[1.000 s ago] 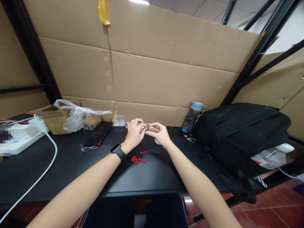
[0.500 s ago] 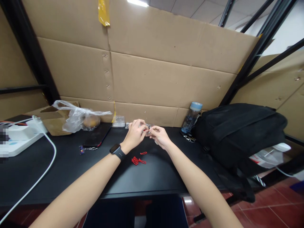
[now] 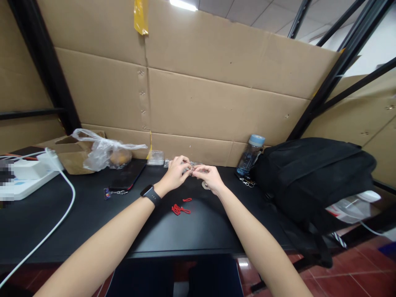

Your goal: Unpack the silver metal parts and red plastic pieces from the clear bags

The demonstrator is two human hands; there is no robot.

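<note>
My left hand (image 3: 175,172) and my right hand (image 3: 209,177) meet over the back of the black table, fingertips nearly touching. Both are closed in a pinch on something small between them; it is too small and covered to name. Just below my right hand lies a small pale round piece (image 3: 205,185), partly hidden by the fingers. Nearer to me are several red cord loops (image 3: 176,209) in a little pile, with a single red loop (image 3: 187,200) beside them. Behind the hands, some clear plastic packaging (image 3: 167,163) shows in part.
To the left are a power strip (image 3: 34,183) with a white cable (image 3: 71,194), a plastic bag (image 3: 102,154), a dark tablet-like item (image 3: 128,175) and a clear case (image 3: 155,157). On the right stand a water bottle (image 3: 249,156) and a black backpack (image 3: 312,181). Cardboard (image 3: 198,107) walls the back.
My hands stay together at nearly the same spot, with small finger movements. More of the pale round piece shows below my right hand. The view has shifted slightly.
</note>
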